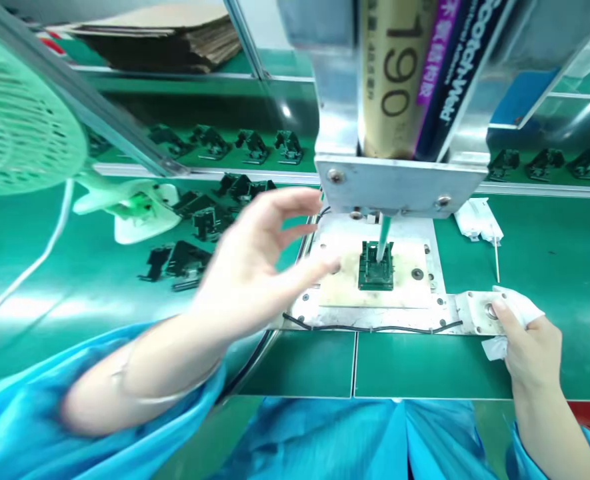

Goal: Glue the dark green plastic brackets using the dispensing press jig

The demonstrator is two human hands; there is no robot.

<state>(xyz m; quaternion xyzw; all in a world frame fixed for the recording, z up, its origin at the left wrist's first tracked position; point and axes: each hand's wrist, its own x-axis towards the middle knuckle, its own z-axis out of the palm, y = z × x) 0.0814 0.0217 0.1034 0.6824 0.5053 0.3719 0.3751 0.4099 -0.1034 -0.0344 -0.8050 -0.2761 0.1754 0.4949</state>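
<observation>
In the head view, the part (376, 275) sits on the pale pad (347, 293) of the metal plate (442, 320), on the green table (565, 253). A green nozzle (384, 235) points down over it, its tip within the part's outline; whether they touch I cannot tell. Above, a bracket (389, 190) carries a gold cartridge (392, 80). The left hand (252, 273) is open, fingers apart and blurred, thumb and fingertips over the plate's left side, near the part. The right hand (535, 343) grips a white tissue (522, 305), its thumb at the button (491, 311) on the plate's right end. Loose black pieces (207, 223) lie left of the plate; similar ones stand in a row (288, 147) behind. A green fan (19, 127) stands far left, white packs (477, 219) right of the plate.
</observation>
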